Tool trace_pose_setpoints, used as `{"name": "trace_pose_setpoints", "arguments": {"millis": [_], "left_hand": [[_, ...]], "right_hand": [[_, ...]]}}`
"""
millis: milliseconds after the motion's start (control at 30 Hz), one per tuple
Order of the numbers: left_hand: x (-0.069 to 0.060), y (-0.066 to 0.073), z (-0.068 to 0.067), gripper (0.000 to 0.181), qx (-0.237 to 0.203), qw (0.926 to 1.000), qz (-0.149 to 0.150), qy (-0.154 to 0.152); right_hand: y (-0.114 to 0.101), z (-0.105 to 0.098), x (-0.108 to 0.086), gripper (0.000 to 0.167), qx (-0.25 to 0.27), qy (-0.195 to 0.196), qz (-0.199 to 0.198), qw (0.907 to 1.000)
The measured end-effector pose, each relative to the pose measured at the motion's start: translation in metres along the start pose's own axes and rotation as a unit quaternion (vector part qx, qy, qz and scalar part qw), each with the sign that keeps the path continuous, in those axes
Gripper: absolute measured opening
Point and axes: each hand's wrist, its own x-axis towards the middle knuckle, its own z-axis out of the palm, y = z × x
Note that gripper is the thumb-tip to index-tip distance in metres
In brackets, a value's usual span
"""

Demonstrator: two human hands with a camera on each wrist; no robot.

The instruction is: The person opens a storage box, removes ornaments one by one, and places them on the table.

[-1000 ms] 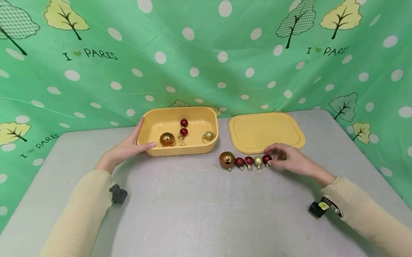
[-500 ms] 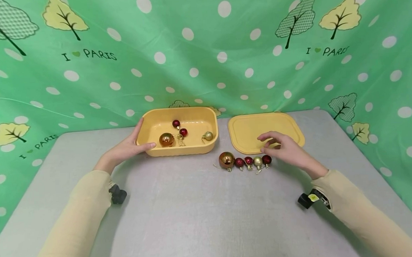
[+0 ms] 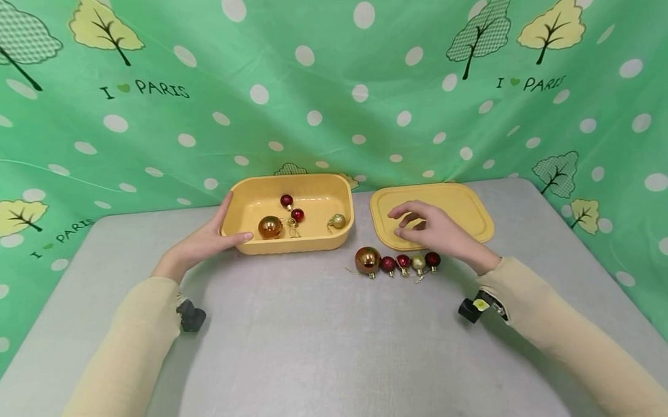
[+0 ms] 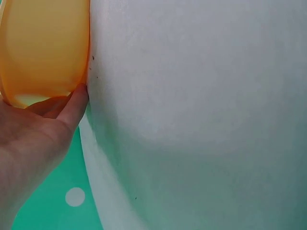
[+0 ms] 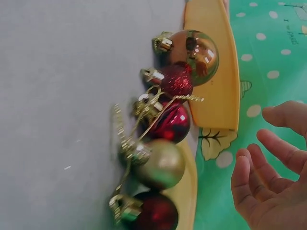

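Note:
In the head view my left hand (image 3: 205,236) holds the left end of a yellow plastic box (image 3: 291,244), thumb at the front rim and fingers along the side. Inside the box lie a large copper bauble (image 3: 271,227), two red baubles, one of them dark red (image 3: 286,201), and a gold glitter bauble (image 3: 339,220). My right hand (image 3: 435,227) hovers over the yellow lid (image 3: 466,211), fingers loosely bent, holding nothing. In front of it several baubles form a row, from a large copper bauble (image 5: 196,57) to a dark red bauble (image 5: 154,213).
The grey table (image 3: 316,344) carries the box and lid side by side near its back edge. Behind hangs a green dotted cloth (image 3: 329,80) with printed trees. Gold hanging strings (image 5: 120,129) trail from the row of baubles.
My right hand has left the dark red bauble at the row's right end and moved left over the lid. In the box, one dark red bauble has shifted left. My left hand stays put.

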Motion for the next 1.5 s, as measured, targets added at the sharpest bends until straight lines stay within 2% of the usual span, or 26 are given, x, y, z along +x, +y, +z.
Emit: {"name": "trace_pose_setpoints", "arguments": {"millis": [467, 867, 1500], "left_hand": [[-0.002, 0.003, 0.000, 0.105, -0.005, 1.0000, 0.004, 0.000], [-0.001, 0.001, 0.000, 0.105, -0.005, 1.0000, 0.000, 0.000], [0.000, 0.000, -0.001, 0.105, -0.006, 1.0000, 0.001, -0.001]], "right_hand": [[-0.024, 0.015, 0.034, 0.026, 0.012, -0.029, -0.056, 0.9979], [-0.047, 0.028, 0.057, 0.031, 0.017, -0.059, -0.058, 0.9965], [-0.063, 0.052, 0.092, 0.038, 0.036, -0.126, -0.072, 0.9888]]}}
